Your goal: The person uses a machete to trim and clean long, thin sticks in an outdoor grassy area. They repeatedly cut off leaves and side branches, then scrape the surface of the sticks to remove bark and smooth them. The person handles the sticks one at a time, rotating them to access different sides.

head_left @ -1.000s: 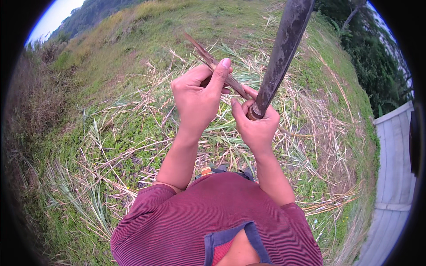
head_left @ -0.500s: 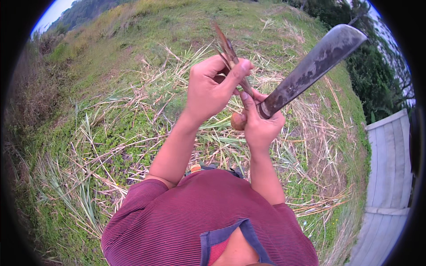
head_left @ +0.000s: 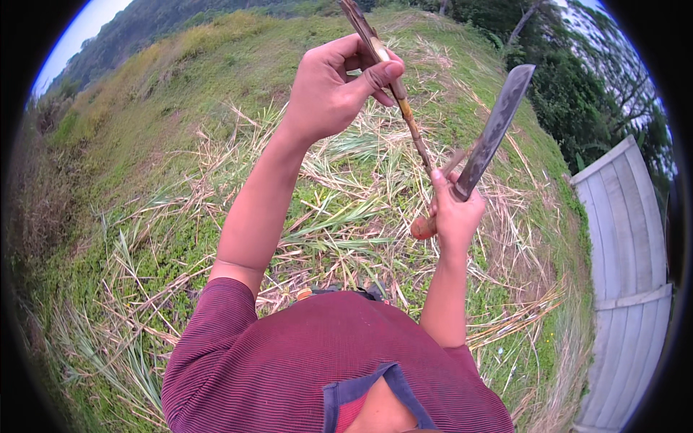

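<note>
We have our left hand [head_left: 333,92] pinching a brown stalk [head_left: 408,117], its lower end beside our right hand [head_left: 459,215], which wraps a machete [head_left: 497,130] angled upward; strewn grass [head_left: 346,167] below both

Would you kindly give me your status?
Left hand pinching brown stalk. Right hand gripping machete. Stalk slanting toward right thumb. Nothing visibly blocking; blade tip apart from stalk.

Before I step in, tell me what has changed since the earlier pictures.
The left hand has moved up and away from the right hand, so more of the brown stalk shows between them. The machete, leaning far right half a second ago, now stands steeper. Nothing was visibly taken up or dropped: the left hand still grips the stalk, the right hand the machete.
</note>
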The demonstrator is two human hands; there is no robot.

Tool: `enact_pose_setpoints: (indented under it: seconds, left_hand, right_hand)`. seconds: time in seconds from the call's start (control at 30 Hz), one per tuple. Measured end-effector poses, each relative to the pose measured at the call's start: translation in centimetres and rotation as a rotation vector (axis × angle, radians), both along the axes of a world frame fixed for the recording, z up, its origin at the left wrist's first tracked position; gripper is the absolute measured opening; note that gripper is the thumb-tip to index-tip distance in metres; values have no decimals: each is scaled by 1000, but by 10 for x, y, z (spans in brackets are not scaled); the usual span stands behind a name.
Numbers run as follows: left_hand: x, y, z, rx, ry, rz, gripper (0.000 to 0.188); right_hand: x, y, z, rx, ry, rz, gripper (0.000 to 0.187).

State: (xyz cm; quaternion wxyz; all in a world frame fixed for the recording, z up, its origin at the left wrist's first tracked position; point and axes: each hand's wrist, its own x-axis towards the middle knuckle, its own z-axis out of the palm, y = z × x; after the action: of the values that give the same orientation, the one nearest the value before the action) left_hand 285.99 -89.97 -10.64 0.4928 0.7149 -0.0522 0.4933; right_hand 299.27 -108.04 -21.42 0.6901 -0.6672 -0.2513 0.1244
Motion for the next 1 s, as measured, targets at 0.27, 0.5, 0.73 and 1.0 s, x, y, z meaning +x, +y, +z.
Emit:
enact_pose_setpoints:
  seconds: [0.27, 0.5, 0.73, 1.0]
  left_hand:
    - [37, -13, 18, 96, -100, 106, 15]
    - [40, -45, 28, 149, -110, 353, 17]
    - [43, -58, 11, -89, -70, 376, 22]
    - [45, -67, 14, -42, 58, 480, 25]
  right_hand:
    - [-57, -7, -25, -73, -238, 92, 58]
    - [-66, 24, -24, 198, -600, -41, 58]
    - [-72, 26, -60, 132, -659, -91, 61]
    - [-57, 16, -94, 51, -669, -145, 62]
